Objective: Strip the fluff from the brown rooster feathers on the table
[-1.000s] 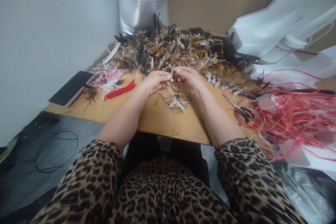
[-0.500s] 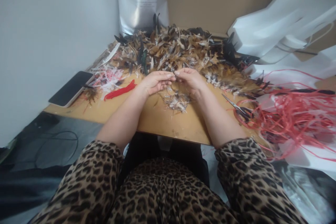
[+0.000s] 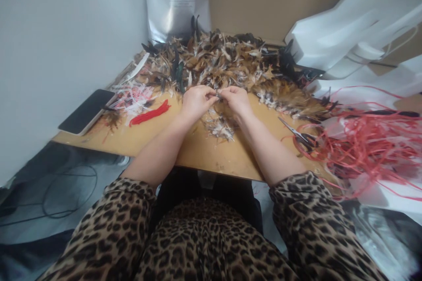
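Observation:
My left hand (image 3: 198, 102) and my right hand (image 3: 235, 102) meet fingertip to fingertip over the near side of a heap of brown and black feathers (image 3: 224, 59). Both are closed in a pinch; what lies between the fingertips is small and dark, too small to name. The back of my left hand faces up, its fingers curled in. Just below them on the wooden table (image 3: 211, 151) lies a small clump of whitish, fluffy feathers (image 3: 220, 128). To the right, brown feathers with pale, fluffy ends (image 3: 290, 99) lie in a row.
At the left are a phone (image 3: 86, 112), white and pink shreds (image 3: 136, 96) and a bundle of red thread (image 3: 150, 113). Scissors (image 3: 298, 134) lie right of my forearm, beside tangled red strips (image 3: 372, 145). A silver bag (image 3: 178, 13) stands behind the feather heap.
My left hand has turned over, from fingers showing to its back facing up, with the fingers now curled in. My right hand stays pinched in nearly the same place.

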Tool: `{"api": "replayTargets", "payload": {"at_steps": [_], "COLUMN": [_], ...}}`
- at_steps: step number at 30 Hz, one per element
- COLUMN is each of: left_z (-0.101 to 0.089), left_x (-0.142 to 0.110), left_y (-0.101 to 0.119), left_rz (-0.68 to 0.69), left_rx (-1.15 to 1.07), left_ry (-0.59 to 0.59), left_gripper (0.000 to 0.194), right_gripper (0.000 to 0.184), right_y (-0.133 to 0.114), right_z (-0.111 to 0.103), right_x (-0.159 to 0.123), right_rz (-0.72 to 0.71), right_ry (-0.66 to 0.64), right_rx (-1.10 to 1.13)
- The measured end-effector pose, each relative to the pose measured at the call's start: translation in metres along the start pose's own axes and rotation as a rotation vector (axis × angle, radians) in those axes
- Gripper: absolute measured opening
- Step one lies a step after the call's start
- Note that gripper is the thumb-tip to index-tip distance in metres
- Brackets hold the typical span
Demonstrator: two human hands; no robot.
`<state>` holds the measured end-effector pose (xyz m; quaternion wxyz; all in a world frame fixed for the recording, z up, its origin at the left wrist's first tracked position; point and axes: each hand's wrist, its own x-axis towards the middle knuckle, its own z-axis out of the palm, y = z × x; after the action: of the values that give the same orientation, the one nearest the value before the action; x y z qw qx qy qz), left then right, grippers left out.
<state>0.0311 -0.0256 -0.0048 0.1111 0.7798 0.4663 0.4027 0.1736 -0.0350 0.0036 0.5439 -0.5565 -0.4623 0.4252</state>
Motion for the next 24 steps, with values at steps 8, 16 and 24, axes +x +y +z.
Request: {"api": "replayTargets", "payload": {"at_steps": [8, 16, 24], "left_z": [-0.001, 0.005, 0.008], "left_x": [-0.005, -0.002, 0.003], "left_y": [0.009, 0.003, 0.005], "left_rz": [-0.023, -0.252, -0.555], "left_rx": [0.164, -0.311, -0.818], "left_ry": [-0.019, -0.034, -0.127], "left_gripper": [0.018, 0.009, 0.006], "right_gripper": [0.015, 0.025, 0.014], "right_y": [0.008, 0.004, -0.007], "right_z": [0.005, 0.001, -0.075], "right_x": [0.003, 0.006, 0.033], "right_rz": [-0.080, -0.099, -0.132], "right_ry": [0.060, 0.036, 0.068], "right_rx": [-0.085, -0.124, -0.274]}}
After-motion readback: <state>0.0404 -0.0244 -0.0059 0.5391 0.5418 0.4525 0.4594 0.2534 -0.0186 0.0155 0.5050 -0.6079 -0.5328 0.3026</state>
